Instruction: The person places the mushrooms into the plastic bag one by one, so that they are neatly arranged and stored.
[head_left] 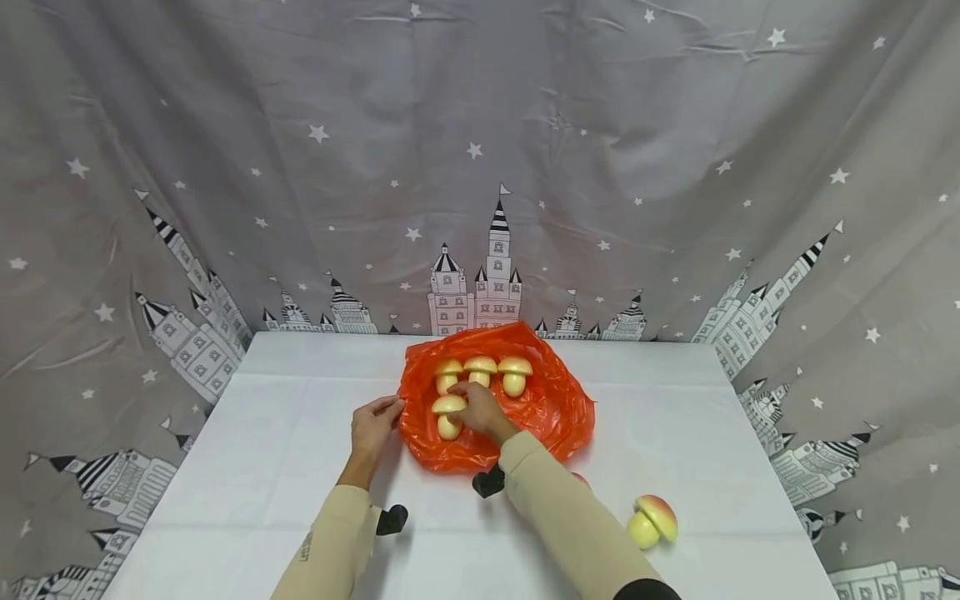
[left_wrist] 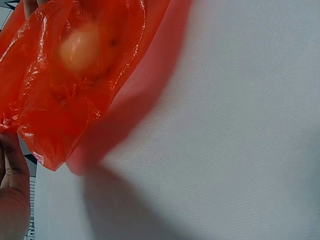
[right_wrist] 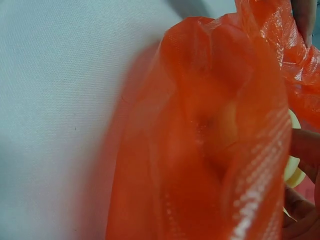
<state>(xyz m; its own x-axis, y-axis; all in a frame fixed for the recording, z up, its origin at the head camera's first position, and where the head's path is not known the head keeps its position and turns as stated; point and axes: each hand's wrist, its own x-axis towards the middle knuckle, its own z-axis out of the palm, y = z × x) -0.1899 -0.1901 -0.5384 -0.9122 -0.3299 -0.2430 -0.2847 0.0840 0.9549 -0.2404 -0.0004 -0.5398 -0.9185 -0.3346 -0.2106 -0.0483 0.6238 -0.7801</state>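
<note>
An open red plastic bag (head_left: 558, 408) lies spread on the white table. My left hand (head_left: 372, 429) pinches its left edge; the left wrist view shows these fingers (left_wrist: 12, 170) at the bag's rim. Inside the bag, my right hand (head_left: 483, 412) grips a yellow toy mushroom (head_left: 448, 405) near the left front. Behind it stand three similar mushrooms in a row: a left one (head_left: 447, 368), a middle one (head_left: 480, 365) and a right one (head_left: 514, 367). In the right wrist view, red plastic hides most of the held mushroom (right_wrist: 294, 167).
A mushroom with a red-yellow cap (head_left: 657, 515) lies tilted on the white table (head_left: 300, 417), to the right of my right forearm. A small reddish thing (head_left: 581, 479) peeks out behind that sleeve, mostly hidden. A grey curtain (head_left: 360, 167) with printed castles hangs around the table.
</note>
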